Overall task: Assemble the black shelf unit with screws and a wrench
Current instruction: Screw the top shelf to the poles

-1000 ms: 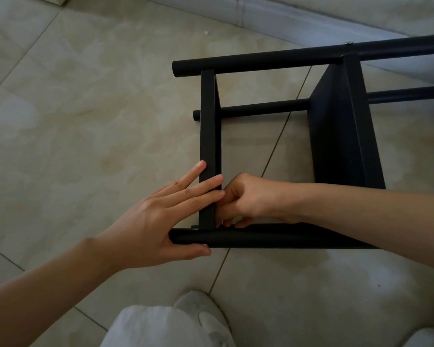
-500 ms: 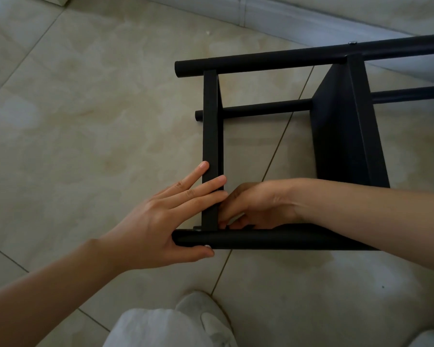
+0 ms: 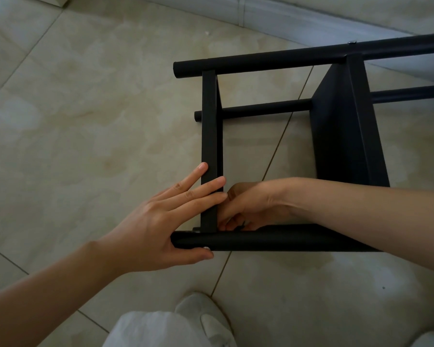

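Observation:
The black shelf unit (image 3: 336, 136) lies on its side on the tiled floor. My left hand (image 3: 150, 221) presses straight fingers across its flat end crossbar (image 3: 211, 121), and the thumb lies under the near round tube (image 3: 273, 240). My right hand (image 3: 256, 204) reaches inside the frame to the corner where the crossbar meets that tube. Its curled fingers pinch a small dark wrench (image 3: 242, 224), mostly hidden by the fingers and the tube. A silver screw head (image 3: 352, 42) shows on the far tube.
A pale skirting board (image 3: 261, 18) runs along the wall behind the shelf. My white shoe (image 3: 206, 319) and trouser knee (image 3: 148, 329) are just below the near tube. Open tiled floor lies to the left.
My right hand has turned and dropped lower toward the corner joint, its knuckles now partly behind the near tube. My left hand has kept its place on the crossbar.

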